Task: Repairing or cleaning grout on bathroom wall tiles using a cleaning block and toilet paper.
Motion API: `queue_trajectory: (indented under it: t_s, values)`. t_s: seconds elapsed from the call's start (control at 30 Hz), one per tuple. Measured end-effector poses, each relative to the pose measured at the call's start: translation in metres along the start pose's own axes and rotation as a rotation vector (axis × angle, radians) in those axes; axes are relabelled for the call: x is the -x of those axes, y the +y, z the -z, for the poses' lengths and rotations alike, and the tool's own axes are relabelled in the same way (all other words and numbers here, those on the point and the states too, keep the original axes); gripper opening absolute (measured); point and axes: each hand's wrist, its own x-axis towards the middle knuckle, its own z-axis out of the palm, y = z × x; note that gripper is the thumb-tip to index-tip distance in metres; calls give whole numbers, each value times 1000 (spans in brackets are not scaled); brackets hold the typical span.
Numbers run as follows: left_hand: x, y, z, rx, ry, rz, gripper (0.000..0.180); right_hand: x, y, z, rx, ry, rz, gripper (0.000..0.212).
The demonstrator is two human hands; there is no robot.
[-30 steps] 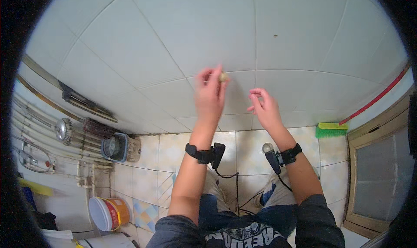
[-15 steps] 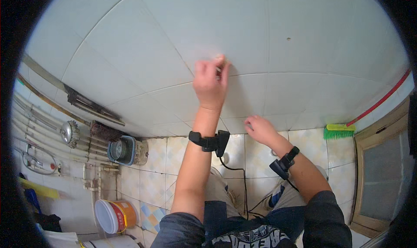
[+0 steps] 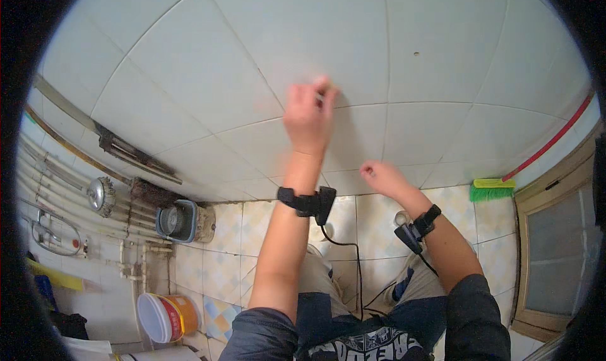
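My left hand (image 3: 307,122) is raised to the pale tiled wall (image 3: 303,32), close to a joint between tiles. Its thumb and fingers are pinched together and blurred at the tips; a small dark bit shows between them, too unclear to name. Lower down, near the foot of the wall, my right hand (image 3: 386,179) hangs with its fingers curled in. Whatever lies inside those fingers, if anything, is hidden. Both wrists wear a black strap with a cable.
A green broom (image 3: 492,189) with a red handle leans at the right, beside a wood-framed door (image 3: 527,298). Along the left run pipes (image 3: 69,181), a blue-grey bucket (image 3: 184,204) and a white-and-orange bucket (image 3: 180,317). My feet stand on the tiled floor (image 3: 221,257).
My left hand has shifted slightly along the same patch of wall and is still blurred. My right hand has moved slightly up and to the right, its fingers curled tighter.
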Motion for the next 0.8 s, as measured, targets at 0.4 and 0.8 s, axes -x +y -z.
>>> queue_trajectory:
  t_s: [0.4,0.8]
  values:
    - [-1,4,5,-35,64,91,20,8,-14,8,-248,244,64,18]
    - [-10,1,16,-87,19,100,18,15,-14,18,-233,230,33,18]
